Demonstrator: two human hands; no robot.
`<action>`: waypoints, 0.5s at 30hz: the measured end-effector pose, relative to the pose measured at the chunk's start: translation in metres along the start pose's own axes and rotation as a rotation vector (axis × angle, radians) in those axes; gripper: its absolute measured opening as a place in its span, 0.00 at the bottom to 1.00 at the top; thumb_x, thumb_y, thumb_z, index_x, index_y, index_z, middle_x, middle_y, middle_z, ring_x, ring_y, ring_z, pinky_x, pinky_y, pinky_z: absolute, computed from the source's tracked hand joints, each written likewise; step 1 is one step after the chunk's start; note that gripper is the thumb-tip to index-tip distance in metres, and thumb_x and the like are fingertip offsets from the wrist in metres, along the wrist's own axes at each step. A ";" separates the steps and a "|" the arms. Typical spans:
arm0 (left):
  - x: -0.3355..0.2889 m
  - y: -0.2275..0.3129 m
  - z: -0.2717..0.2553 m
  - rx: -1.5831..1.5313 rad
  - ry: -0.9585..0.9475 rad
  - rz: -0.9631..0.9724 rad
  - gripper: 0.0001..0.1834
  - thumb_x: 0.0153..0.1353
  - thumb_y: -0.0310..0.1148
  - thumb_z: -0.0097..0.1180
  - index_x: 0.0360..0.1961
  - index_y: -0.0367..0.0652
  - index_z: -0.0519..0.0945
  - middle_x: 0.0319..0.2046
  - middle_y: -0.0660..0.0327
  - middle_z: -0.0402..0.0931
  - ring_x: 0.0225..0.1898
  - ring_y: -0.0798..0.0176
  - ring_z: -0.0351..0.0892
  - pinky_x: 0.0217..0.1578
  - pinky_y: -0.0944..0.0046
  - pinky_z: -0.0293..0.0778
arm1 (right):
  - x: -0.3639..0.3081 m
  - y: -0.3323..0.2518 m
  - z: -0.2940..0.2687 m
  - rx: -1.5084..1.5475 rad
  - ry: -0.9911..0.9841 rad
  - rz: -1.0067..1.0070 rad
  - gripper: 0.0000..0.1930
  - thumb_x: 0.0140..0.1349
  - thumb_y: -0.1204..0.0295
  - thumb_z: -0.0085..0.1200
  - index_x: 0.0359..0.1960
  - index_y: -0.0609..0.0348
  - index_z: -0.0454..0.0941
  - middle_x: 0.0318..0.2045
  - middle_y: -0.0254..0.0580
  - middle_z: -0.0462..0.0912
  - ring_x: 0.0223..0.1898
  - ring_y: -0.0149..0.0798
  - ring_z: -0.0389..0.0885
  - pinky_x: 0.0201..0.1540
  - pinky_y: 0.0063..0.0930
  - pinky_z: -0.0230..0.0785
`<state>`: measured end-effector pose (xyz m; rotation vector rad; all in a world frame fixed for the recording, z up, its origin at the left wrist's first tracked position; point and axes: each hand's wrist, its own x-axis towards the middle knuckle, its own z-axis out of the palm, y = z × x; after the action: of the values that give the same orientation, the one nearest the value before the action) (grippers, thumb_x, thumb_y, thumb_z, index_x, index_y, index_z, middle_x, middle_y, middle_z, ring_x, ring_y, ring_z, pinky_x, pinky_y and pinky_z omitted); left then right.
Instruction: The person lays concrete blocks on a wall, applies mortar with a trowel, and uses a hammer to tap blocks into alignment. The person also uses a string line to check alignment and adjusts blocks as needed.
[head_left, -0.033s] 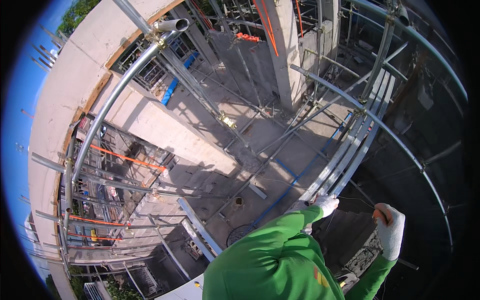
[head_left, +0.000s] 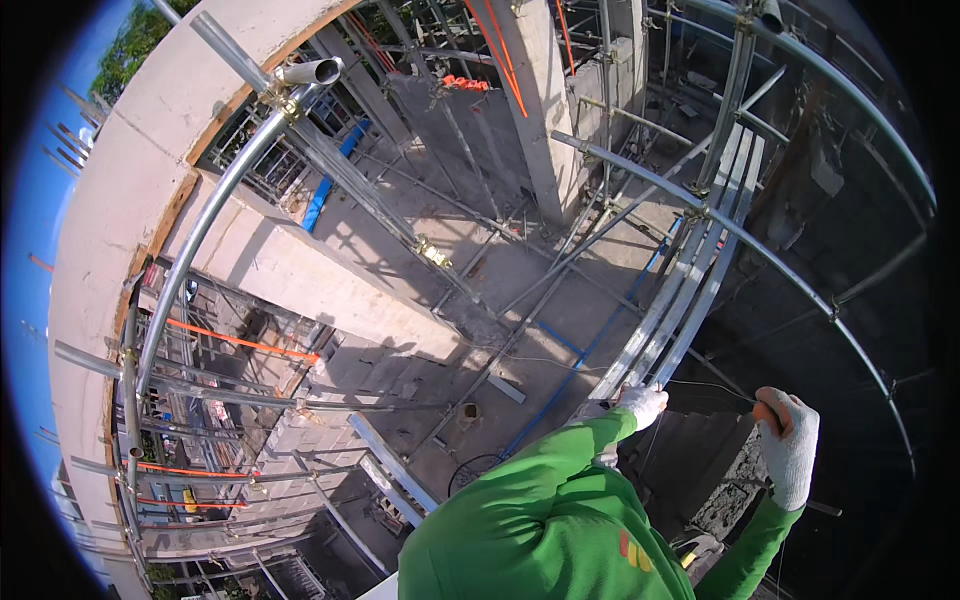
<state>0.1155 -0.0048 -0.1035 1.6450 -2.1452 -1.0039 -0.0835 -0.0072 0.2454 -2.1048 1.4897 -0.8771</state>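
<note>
My left hand [head_left: 642, 406], in a white glove, is closed at the near ends of the long metal planks [head_left: 672, 303]. A thin pale line [head_left: 705, 383], string or wire, runs from it to my right hand. To the right, my right hand [head_left: 787, 440], also gloved in white, is raised with its fingers curled and pinching the line. Another length of thin line crosses the space to the left of my left hand. Whether my left fingers touch the planks is hard to make out. Both arms are in green sleeves.
Steel scaffold tubes [head_left: 775, 260] with clamps [head_left: 433, 254] surround me. Far below lies a concrete floor with blue pipes [head_left: 575, 372]. A concrete beam [head_left: 320, 270] and column [head_left: 545, 130] stand beyond, with a curved concrete edge [head_left: 110, 190] at left. Block rubble [head_left: 728, 495] sits below my right hand.
The view has shifted slightly, so the scaffold and building sit further left. My right hand is a little farther from my left, and the line between them looks straighter.
</note>
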 end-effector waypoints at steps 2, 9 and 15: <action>0.002 0.000 0.003 0.010 -0.023 0.019 0.11 0.69 0.42 0.50 0.43 0.51 0.79 0.44 0.54 0.80 0.46 0.45 0.84 0.43 0.42 0.77 | 0.010 -0.015 -0.043 -0.379 0.146 -0.073 0.13 0.53 0.79 0.68 0.41 0.56 0.88 0.26 0.42 0.83 0.26 0.45 0.81 0.31 0.36 0.71; 0.013 -0.014 0.009 0.084 -0.166 0.080 0.09 0.68 0.39 0.54 0.45 0.53 0.80 0.49 0.53 0.79 0.51 0.39 0.80 0.50 0.39 0.76 | 0.018 0.036 -0.171 -0.727 0.455 -0.125 0.05 0.62 0.72 0.63 0.39 0.48 0.85 0.34 0.37 0.84 0.39 0.45 0.88 0.42 0.40 0.80; 0.010 -0.027 0.013 0.003 -0.168 0.244 0.09 0.70 0.35 0.52 0.40 0.42 0.81 0.39 0.47 0.81 0.42 0.43 0.82 0.47 0.49 0.76 | 0.004 -0.012 -0.264 -0.805 0.300 0.104 0.12 0.66 0.68 0.64 0.50 0.50 0.87 0.38 0.40 0.87 0.42 0.48 0.89 0.47 0.39 0.81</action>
<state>0.1252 -0.0132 -0.1328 1.2989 -2.3845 -1.0952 -0.2589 -0.0010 0.4435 -2.4518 2.3902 -0.6230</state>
